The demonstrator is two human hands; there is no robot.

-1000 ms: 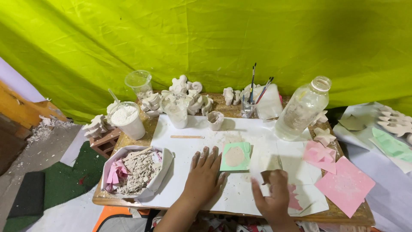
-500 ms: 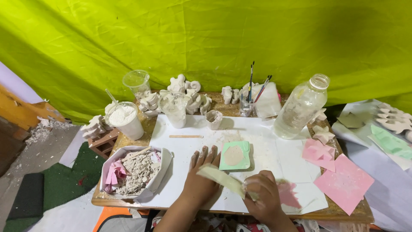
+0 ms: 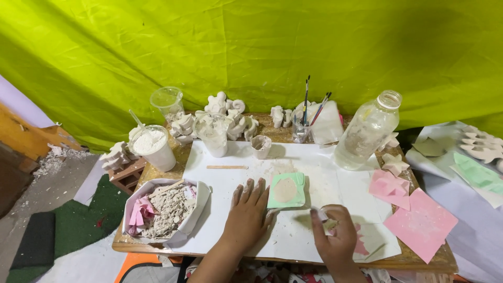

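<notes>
Two hands at a plaster-dusted table — one flat, one gripping.

Head view: the left hand [image 3: 250, 212] lies spread on the white sheet [image 3: 230, 183], just left of the green mould [image 3: 286, 190], touching its edge; the right hand [image 3: 335, 238], near and right of it, is curled around a small pale piece [image 3: 324, 216] — possibly a scraper.

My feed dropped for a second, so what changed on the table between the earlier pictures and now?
The right hand, flat on the white sheet a second ago, picked up a pale flat strip, held it toward the left hand, and now has drawn back, its grip closed on a small pale piece. The left hand stayed flat beside the green mould. Bottle and cups are unmoved.
</notes>
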